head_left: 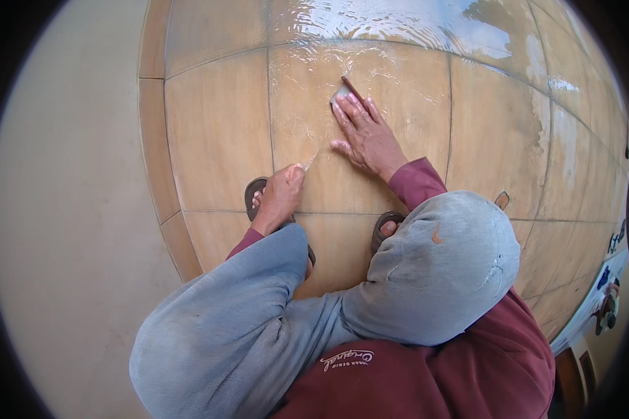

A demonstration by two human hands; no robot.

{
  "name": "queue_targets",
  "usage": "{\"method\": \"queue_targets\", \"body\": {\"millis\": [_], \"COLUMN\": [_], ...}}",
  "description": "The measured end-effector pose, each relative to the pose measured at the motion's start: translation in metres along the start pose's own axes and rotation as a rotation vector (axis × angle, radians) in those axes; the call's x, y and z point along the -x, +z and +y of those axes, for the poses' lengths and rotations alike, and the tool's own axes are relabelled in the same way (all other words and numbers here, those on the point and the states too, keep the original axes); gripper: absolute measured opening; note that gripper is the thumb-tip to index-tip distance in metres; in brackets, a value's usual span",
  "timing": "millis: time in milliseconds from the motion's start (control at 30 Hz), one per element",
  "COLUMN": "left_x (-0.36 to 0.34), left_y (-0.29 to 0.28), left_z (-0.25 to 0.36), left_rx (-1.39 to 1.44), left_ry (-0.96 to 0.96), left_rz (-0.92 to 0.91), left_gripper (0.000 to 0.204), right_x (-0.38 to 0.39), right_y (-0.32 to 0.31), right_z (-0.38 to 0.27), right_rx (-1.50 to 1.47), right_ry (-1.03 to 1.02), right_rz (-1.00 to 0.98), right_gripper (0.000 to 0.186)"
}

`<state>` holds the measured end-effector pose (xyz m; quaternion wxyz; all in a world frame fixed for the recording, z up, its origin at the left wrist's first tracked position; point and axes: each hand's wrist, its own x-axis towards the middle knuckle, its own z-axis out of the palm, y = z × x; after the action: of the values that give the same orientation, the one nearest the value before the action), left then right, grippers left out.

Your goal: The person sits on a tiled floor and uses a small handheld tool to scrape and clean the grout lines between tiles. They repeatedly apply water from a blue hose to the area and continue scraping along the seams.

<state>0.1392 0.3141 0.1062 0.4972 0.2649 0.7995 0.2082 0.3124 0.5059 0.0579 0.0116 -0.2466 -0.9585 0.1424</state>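
My right hand [370,140] reaches forward over a tan tiled floor [223,126]. Its fingers are wet and press on a small flat grey piece with a dark reddish-brown edge [344,91], whose kind I cannot tell. The palm and fingers hide most of that piece. Closer to me, my left hand [281,195] is closed beside my left sandal [253,198]. From its fingertips a thin clear streak, like a jet of water [312,160], points toward the right hand. Whatever the left fingers grip is hidden.
Rippling water [370,24] spreads over the far tiles, with wet patches to the right. Along the left runs a tile skirting [157,140] against a pale wall [63,209]. A small brown piece [502,200] lies by my right knee. Several small items crowd the far right edge.
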Motion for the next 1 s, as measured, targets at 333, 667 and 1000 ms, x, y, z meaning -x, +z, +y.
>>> {"method": "queue_targets", "body": {"millis": [333,667,1000], "left_x": [-0.004,0.015,-0.006], "left_y": [0.002,-0.001,-0.004], "left_z": [0.001,-0.001,0.014], "left_rx": [-0.054,0.006,-0.051], "left_ry": [0.06,-0.076,0.0], "left_rz": [-0.008,-0.088,-0.09], "left_gripper": [0.044,0.044,0.044], "right_x": [-0.053,0.133,0.121], "right_y": [-0.018,-0.026,0.001], "right_z": [0.06,0.046,0.026], "right_rx": [0.133,-0.074,-0.098], "right_ry": [-0.037,0.065,0.21], "right_rz": [0.081,-0.162,-0.062], "right_gripper": [0.07,0.074,0.074]}}
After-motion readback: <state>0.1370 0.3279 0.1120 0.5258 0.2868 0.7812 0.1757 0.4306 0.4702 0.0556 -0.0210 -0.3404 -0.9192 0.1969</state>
